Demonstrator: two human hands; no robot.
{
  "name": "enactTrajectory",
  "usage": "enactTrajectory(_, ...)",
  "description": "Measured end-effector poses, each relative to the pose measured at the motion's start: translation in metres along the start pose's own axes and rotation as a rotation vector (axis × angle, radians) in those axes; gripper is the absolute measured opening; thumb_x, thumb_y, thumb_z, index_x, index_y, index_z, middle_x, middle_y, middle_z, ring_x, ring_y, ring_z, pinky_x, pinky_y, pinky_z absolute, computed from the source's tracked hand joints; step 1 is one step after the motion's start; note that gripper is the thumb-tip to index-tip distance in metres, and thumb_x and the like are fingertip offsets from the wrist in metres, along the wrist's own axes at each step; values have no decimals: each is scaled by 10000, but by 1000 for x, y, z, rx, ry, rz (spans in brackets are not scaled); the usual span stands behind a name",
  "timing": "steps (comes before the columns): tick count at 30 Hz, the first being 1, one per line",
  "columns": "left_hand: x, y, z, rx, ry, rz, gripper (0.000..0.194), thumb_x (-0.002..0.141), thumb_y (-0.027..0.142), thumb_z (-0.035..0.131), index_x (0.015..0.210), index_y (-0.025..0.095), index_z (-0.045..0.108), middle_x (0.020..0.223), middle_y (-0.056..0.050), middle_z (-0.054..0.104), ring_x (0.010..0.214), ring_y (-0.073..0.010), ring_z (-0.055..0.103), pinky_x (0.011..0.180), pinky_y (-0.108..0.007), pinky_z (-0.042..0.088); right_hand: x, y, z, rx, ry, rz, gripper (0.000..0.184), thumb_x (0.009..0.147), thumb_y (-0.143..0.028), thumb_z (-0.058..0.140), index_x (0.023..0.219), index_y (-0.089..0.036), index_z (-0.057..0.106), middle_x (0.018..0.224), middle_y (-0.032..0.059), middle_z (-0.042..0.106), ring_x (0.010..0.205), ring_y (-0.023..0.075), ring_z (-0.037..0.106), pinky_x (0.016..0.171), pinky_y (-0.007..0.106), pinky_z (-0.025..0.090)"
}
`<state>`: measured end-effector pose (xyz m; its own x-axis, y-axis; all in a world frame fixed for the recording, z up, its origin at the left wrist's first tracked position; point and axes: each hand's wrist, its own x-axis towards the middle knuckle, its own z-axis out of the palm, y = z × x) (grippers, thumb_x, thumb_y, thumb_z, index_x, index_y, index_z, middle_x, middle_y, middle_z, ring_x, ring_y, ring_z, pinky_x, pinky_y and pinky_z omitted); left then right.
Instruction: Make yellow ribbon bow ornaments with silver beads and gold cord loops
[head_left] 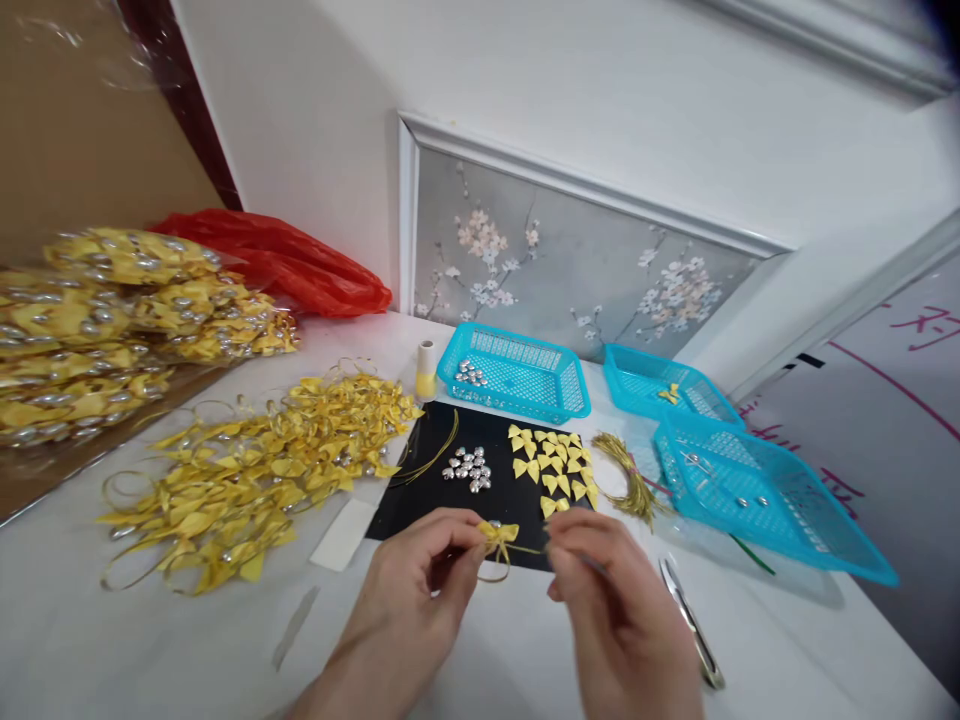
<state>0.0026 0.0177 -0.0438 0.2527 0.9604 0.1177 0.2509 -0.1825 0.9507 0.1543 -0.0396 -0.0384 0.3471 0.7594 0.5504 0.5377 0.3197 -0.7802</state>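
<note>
My left hand pinches a small yellow ribbon bow with a gold cord loop hanging under it. My right hand is closed in a pinch on the gold cord that runs out of the bow to the right. Both hands hover over the near edge of a black mat. On the mat lie a heap of silver heart beads, several loose yellow bows and a few gold cords.
A big pile of finished yellow bows lies at left, with bagged stacks behind and a red plastic bag. Three turquoise baskets stand at right. A cord bundle, metal snips and a small bottle are near.
</note>
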Motion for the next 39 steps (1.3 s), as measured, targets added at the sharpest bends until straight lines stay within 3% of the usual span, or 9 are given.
enactTrajectory(4, 0, 1, -1, -92, -22, -89, 153, 818, 263, 628, 692, 213, 700, 918, -44, 721, 742, -179, 665, 638, -245, 510, 25, -1, -22, 545, -9, 281, 176, 990, -293, 499, 866, -209, 592, 859, 17, 669, 620, 119, 683, 478, 203, 568)
enactTrajectory(7, -1, 4, -2, -158, -68, -98, 128, 804, 250, 620, 702, 213, 688, 896, -35, 701, 719, -164, 629, 631, -241, 490, 41, 2, -28, 697, 51, 347, 136, 967, -290, 555, 867, -199, 574, 755, -27, 623, 527, 73, 615, 501, 202, 567)
enactTrajectory(12, 1, 9, -5, -183, -178, -88, 164, 789, 268, 614, 662, 203, 695, 856, -48, 662, 742, -179, 601, 642, -259, 467, 51, 9, -33, 589, 95, 265, 140, 968, -311, 572, 876, -207, 559, 773, -52, 612, 542, 38, 549, 755, 326, 615)
enactTrajectory(17, 5, 9, -8, -189, -163, -145, 147, 776, 287, 634, 655, 209, 666, 820, -37, 649, 801, -200, 607, 645, -264, 443, 52, 5, -43, 383, 264, 57, 55, 959, -248, 586, 951, -194, 577, 787, -45, 617, 584, 58, 556, 957, 474, 540)
enactTrajectory(20, 5, 9, -10, -156, -180, -195, 174, 785, 299, 628, 638, 209, 651, 818, -43, 660, 894, -228, 620, 676, -269, 445, 54, 1, -48, 214, 371, -73, 37, 954, -218, 584, 949, -181, 579, 724, -50, 615, 583, 84, 579, 959, 485, 533)
enactTrajectory(25, 1, 12, -12, -157, -173, -229, 168, 738, 314, 640, 623, 199, 682, 912, -74, 697, 908, -244, 647, 756, -300, 489, 62, 6, -55, 62, 381, -153, 44, 929, -203, 607, 965, -179, 599, 681, -62, 617, 598, 100, 610, 971, 474, 533)
enactTrajectory(33, 2, 17, -14, -147, -148, -223, 169, 719, 296, 646, 595, 207, 720, 879, -75, 725, 939, -245, 668, 774, -289, 511, 79, 30, -72, -34, 451, -96, 129, 914, -260, 620, 1022, -191, 607, 653, -70, 598, 573, 105, 591, 903, 436, 556)
enactTrajectory(36, 2, 20, -13, -148, -140, -232, 166, 712, 296, 656, 599, 208, 739, 903, -74, 731, 907, -233, 682, 782, -282, 525, 71, 33, -70, -109, 354, 12, 322, 925, -255, 589, 1237, -228, 512, 611, -89, 561, 568, 123, 580, 712, 317, 555)
enactTrajectory(39, 1, 24, -10, -146, -125, -207, 160, 702, 282, 658, 591, 209, 747, 895, -67, 730, 833, -213, 695, 735, -264, 543, 50, 22, -55, -147, -56, 49, 153, 949, -275, 521, 1061, -235, 617, 678, -35, 598, 571, 118, 552, 524, 220, 464)
